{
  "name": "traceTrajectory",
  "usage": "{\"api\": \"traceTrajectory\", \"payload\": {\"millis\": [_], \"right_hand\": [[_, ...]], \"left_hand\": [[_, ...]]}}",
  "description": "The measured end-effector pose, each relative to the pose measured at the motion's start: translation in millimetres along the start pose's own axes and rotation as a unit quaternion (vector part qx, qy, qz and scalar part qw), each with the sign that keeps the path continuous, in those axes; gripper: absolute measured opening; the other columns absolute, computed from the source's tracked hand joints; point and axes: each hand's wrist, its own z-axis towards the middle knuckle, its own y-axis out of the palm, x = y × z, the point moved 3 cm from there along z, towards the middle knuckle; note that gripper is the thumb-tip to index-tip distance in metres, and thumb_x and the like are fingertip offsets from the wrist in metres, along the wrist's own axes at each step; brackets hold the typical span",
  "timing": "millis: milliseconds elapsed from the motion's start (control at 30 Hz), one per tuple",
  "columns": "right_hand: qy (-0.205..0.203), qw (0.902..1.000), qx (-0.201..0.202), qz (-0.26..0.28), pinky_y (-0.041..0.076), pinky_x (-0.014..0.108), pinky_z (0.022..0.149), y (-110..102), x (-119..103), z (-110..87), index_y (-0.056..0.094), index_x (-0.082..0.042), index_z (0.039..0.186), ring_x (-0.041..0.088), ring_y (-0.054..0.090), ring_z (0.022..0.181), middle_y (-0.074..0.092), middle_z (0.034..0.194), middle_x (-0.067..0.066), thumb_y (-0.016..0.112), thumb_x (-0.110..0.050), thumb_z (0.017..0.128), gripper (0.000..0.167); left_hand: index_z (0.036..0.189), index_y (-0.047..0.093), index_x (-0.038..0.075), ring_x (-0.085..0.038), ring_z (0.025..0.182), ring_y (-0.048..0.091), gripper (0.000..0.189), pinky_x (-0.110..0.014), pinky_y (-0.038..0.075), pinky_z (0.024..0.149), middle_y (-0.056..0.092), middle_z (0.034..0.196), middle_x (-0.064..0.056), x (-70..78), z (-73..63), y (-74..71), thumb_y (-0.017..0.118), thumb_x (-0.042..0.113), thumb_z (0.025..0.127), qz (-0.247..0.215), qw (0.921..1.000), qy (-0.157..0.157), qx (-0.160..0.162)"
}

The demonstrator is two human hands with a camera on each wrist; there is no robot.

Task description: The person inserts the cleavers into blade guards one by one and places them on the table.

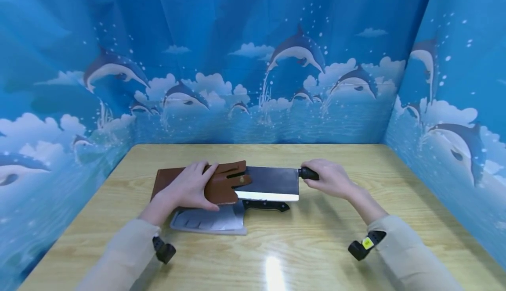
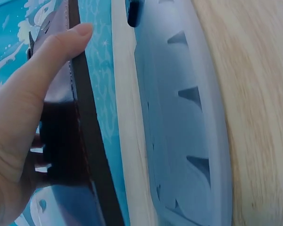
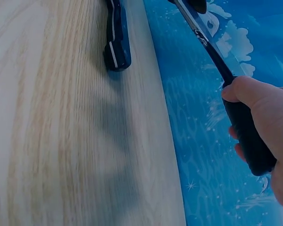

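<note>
My right hand (image 1: 330, 177) grips the black handle (image 3: 247, 136) of a cleaver (image 1: 274, 181) with a dark, broad blade and a bright edge. The blade's far end is inside a brown leather sheath (image 1: 222, 191), and much of the blade shows outside it. With thumb and fingers my left hand (image 1: 193, 190) holds this sheath across its width. In the left wrist view the thumb (image 2: 61, 49) lies over the sheath's edge. A loose strap with a snap stud (image 1: 242, 179) shows at the sheath's mouth. Sheath and cleaver are raised above the table.
On the wooden table (image 1: 269, 242) below lies a second knife, its black riveted handle (image 1: 266, 205) pointing right and its blade in a pale translucent guard (image 1: 209, 223). Dolphin-printed blue curtains (image 1: 253, 62) stand behind and on both sides.
</note>
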Motion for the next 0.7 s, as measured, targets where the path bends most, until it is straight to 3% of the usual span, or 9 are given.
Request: {"api": "traceTrajectory", "payload": {"millis": [167,333,700], "right_hand": [[-0.011,0.9999,-0.012,-0.003,0.043,0.031,0.057,-1,-9,8.5,0.064,-0.010,0.109,0.017,0.061,0.081,0.066,0.098,0.004,0.070,-0.021,0.080,0.031],[-0.026,0.9996,-0.006,-0.009,0.045,0.031,0.058,0,-18,14.5,0.065,-0.010,0.108,0.017,0.062,0.081,0.067,0.097,0.004,0.071,-0.022,0.080,0.032],[-0.041,0.9992,0.002,0.003,0.048,0.033,0.061,6,-32,22.9,0.065,-0.010,0.108,0.018,0.063,0.083,0.067,0.097,0.004,0.071,-0.021,0.079,0.031]], "left_hand": [[0.147,0.024,0.008,-0.039,0.122,0.036,0.122,-0.054,0.032,0.100,0.036,0.135,-0.023,9.3,2.0,-1.4,0.065,0.077,0.055,0.033,0.9987,0.032,0.024],[0.148,0.022,0.008,-0.039,0.123,0.035,0.123,-0.054,0.030,0.101,0.035,0.136,-0.024,18.2,3.6,-2.8,0.063,0.078,0.056,0.046,0.9972,0.053,0.026],[0.148,0.020,0.009,-0.037,0.123,0.036,0.123,-0.053,0.030,0.101,0.036,0.136,-0.022,32.6,6.7,-3.5,0.060,0.080,0.056,0.057,0.9954,0.072,0.027]]}}
